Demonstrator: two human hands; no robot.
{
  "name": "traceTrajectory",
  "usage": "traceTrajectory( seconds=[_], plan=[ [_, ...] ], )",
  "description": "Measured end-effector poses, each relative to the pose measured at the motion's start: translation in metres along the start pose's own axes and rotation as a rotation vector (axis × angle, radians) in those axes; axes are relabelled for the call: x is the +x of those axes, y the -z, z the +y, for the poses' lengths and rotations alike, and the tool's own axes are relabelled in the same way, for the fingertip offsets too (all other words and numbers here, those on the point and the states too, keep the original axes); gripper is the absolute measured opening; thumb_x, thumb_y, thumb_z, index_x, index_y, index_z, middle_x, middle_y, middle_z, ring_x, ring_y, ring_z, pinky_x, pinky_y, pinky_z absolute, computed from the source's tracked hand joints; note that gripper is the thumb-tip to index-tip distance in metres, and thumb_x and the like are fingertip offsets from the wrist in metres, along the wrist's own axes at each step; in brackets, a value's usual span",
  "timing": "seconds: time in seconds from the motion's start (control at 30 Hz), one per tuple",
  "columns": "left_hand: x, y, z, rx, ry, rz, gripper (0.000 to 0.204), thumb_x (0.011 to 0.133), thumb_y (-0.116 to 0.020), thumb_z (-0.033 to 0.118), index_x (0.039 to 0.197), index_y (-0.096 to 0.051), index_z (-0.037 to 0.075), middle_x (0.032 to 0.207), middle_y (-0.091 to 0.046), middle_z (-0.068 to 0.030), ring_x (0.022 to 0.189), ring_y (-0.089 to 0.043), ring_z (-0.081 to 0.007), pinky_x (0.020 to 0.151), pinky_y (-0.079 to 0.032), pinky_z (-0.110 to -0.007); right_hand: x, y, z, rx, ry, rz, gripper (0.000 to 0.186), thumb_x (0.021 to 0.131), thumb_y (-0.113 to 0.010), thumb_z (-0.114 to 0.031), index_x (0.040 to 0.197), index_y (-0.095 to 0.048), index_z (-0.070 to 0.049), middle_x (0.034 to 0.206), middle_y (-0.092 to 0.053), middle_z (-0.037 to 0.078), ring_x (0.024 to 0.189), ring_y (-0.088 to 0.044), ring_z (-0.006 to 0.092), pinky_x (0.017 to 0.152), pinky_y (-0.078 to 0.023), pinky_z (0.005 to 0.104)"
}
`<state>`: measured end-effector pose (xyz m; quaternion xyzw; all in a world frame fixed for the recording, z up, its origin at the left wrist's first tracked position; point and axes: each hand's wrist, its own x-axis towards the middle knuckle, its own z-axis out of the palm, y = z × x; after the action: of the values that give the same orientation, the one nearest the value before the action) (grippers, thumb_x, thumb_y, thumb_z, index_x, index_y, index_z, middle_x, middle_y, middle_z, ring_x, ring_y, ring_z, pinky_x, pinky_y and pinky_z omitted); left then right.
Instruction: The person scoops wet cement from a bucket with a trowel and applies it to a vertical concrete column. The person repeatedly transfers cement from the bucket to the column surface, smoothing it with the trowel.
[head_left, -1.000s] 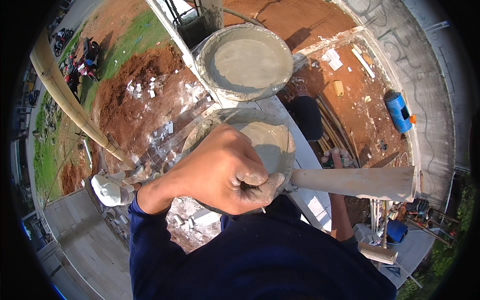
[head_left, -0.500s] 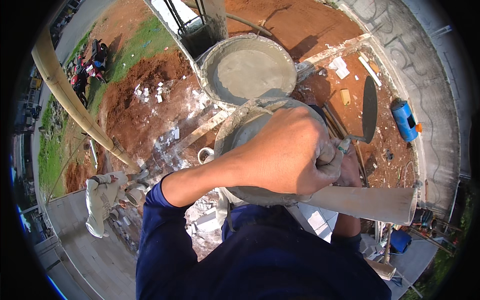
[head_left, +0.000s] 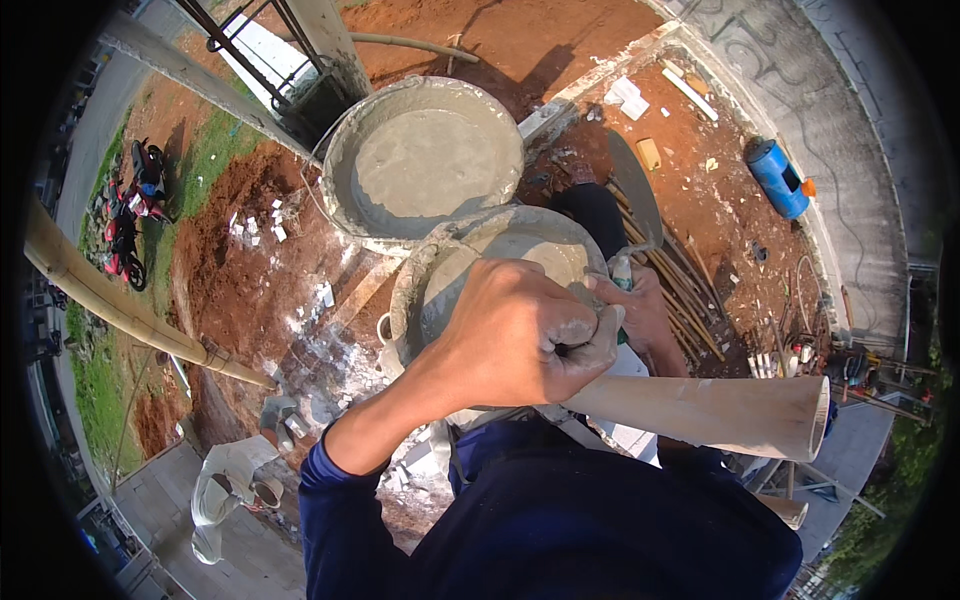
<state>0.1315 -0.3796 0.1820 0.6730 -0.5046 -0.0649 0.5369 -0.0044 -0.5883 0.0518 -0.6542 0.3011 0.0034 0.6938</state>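
My right hand [head_left: 650, 310] grips the handle of a trowel [head_left: 638, 190], its dark flat blade pointing up and away. Close beside it, my left hand [head_left: 525, 335] is closed, knuckles up and thumb curled in. Its fingers are smeared with grey mortar, and whatever they hold is hidden. Both hands are over the near side of a mortar-crusted bucket [head_left: 410, 290] with wet grey mortar inside. Touching it on the far side stands a wider round tub [head_left: 340, 150], nearly full of smooth grey mortar.
A thick bamboo pole [head_left: 720, 412] crosses at right; another [head_left: 130, 315] slants at left. Beyond the tub rises a concrete column [head_left: 325, 45] with bare rebar. Far below are a person in pale clothes [head_left: 220, 495], parked motorcycles [head_left: 125, 225], a blue drum [head_left: 778, 180] and bamboo poles [head_left: 690, 300].
The view has shifted, with the buckets now further left. My hands have come apart; the left has drawn back from the trowel handle, and the right hand with the trowel shows more fully.
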Motion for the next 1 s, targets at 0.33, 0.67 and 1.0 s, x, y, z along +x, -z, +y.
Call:
traceTrajectory(
  seconds=[0.33, 0.67, 1.0],
  plan=[
    [0.008, 0.029, -0.023, 0.097, 0.195, 0.337, 0.041, 0.091, -0.077, 0.033, 0.109, -0.067, -0.002, 0.108, -0.066, -0.0148, 0.096, -0.065, -0.0214, 0.083, -0.05, -0.033, -0.006, -0.008, -0.019, -0.156, 0.076, 0.039, 0.04, 0.087, -0.079, -0.023, 0.113, -0.07, 0.007, 0.097, -0.074, 0.015, 0.086, -0.062, 0.0148, 0.083, -0.052, 0.0333],
    [-0.072, 0.147, -0.228, -0.739, 0.971, 0.767, 0.042, 0.095, -0.066, 0.008, 0.135, -0.062, -0.004, 0.122, -0.071, -0.0154, 0.104, -0.07, -0.0247, 0.089, -0.059, -0.037, -0.005, -0.016, -0.013, -0.245, 0.055, 0.053, 0.025, 0.083, -0.081, -0.016, 0.087, -0.067, 0.004, 0.075, -0.066, 0.003, 0.07, -0.055, 0.0086, 0.063, -0.048, 0.0305],
    [-0.051, 0.139, -0.242, -0.887, 0.803, 0.859, 0.05, 0.086, -0.056, -0.003, 0.136, -0.062, -0.004, 0.124, -0.071, -0.0184, 0.106, -0.072, -0.0291, 0.094, -0.06, -0.038, -0.002, -0.016, -0.015, -0.087, 0.11, 0.092, 0.016, 0.084, -0.08, -0.008, 0.085, -0.065, -0.003, 0.079, -0.064, -0.003, 0.072, -0.054, 0.0036, 0.062, -0.045, 0.0258]
  ],
)
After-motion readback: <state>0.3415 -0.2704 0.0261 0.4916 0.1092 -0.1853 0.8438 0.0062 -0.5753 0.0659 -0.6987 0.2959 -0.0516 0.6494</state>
